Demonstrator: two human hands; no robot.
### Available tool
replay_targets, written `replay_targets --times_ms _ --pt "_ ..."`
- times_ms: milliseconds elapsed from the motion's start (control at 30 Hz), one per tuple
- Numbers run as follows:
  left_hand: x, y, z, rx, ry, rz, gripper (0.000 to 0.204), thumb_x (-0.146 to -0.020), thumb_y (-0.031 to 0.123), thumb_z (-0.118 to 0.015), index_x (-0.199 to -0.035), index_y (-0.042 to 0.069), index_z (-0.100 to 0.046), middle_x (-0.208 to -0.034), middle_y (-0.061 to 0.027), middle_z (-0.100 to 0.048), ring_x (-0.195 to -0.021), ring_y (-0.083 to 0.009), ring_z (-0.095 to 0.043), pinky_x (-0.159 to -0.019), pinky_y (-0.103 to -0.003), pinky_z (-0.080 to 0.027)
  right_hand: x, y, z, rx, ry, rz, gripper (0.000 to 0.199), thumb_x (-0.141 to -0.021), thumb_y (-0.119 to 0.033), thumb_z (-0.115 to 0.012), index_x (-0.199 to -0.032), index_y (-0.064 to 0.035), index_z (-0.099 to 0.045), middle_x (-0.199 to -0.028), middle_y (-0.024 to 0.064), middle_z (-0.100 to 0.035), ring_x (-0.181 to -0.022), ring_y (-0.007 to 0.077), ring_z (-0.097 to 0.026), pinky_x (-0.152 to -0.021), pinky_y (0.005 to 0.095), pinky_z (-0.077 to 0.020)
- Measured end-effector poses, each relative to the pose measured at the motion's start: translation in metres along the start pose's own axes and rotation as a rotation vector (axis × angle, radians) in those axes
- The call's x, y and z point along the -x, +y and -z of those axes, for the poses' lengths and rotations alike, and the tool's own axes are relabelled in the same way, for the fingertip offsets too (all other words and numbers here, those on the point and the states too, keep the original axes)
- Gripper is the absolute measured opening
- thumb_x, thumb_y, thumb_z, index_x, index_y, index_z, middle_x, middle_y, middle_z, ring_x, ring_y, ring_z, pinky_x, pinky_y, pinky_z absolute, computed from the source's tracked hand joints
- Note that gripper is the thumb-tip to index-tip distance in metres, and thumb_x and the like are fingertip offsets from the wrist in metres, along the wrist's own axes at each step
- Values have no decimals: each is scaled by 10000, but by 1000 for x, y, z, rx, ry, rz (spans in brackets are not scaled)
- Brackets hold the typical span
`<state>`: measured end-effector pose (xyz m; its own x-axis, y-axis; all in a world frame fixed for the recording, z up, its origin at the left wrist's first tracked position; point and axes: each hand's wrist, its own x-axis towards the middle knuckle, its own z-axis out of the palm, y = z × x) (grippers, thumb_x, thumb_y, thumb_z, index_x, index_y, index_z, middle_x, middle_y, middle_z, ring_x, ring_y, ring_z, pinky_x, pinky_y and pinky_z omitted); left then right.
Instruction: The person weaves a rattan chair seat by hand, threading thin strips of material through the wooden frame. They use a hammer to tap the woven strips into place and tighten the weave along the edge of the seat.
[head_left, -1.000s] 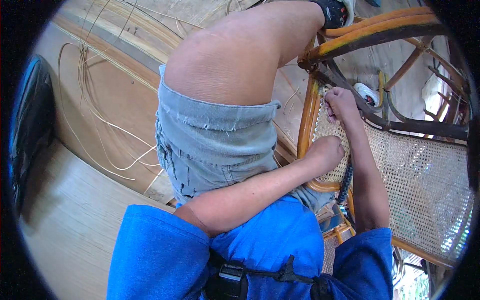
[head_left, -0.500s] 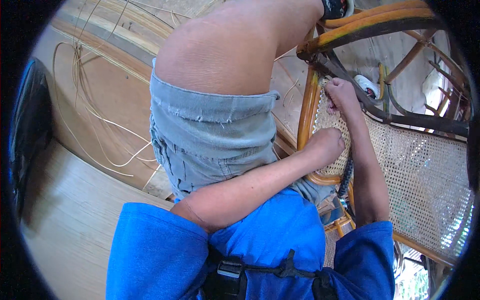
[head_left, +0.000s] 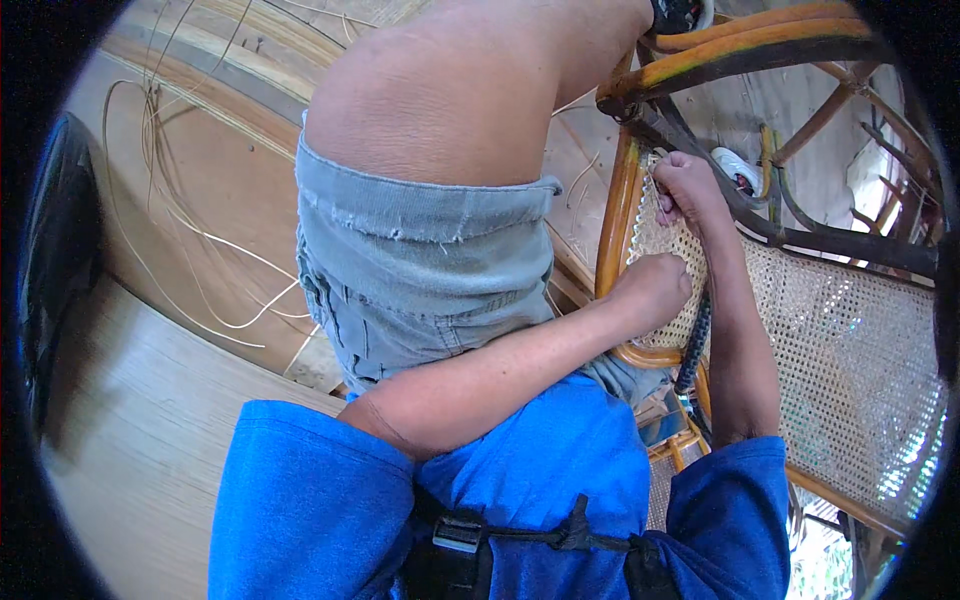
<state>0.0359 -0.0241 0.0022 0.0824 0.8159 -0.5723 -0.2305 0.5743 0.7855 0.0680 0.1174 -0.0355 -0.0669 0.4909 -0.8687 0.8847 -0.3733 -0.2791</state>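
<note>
On the woven cane panel (head_left: 840, 330), left hand (head_left: 655, 290) fisted; right hand (head_left: 690, 185) grip pinches a strand.

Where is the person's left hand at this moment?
In the head view, right of centre, the left hand rests as a fist on the woven cane panel, beside the chair's orange rattan frame and below the right hand.

Pale openwork cane seat (head_left: 840, 350), orange rattan frame (head_left: 612, 220), blue shirt (head_left: 300, 500).
</note>
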Motion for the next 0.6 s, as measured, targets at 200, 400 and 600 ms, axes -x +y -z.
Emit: replay_targets --times_ms 200,400,600 --pt "1 1 -1 -65 5 37 263 -821 195 -481 -797 -29 -617 -815 -286 -603 -795 -439 -596 -750 -490 -466 9 -11 -14 423 158 194 167 -747 -136 -538 -673 11 -566 -518 140 -532 -453 222 -579 -415 361 -469" --pt "8 7 3 -178 -29 25 261 -819 188 -484 -822 -37 -617 -808 -288 -601 -804 -440 -597 -752 -486 -468 -9 -16 -7 639 96 227 260 -733 -152 -538 -770 86 -635 -694 308 -593 -626 361 -650 -625 420 -520" --pt "17 4 14 -195 30 38 242 -814 157 -483 -875 -54 -585 -822 -288 -604 -807 -396 -621 -734 -453 -476 10 -7 7 303 87 100 228 -789 -222 -615 -746 0 -585 -572 83 -564 -401 182 -528 -391 320 -439"
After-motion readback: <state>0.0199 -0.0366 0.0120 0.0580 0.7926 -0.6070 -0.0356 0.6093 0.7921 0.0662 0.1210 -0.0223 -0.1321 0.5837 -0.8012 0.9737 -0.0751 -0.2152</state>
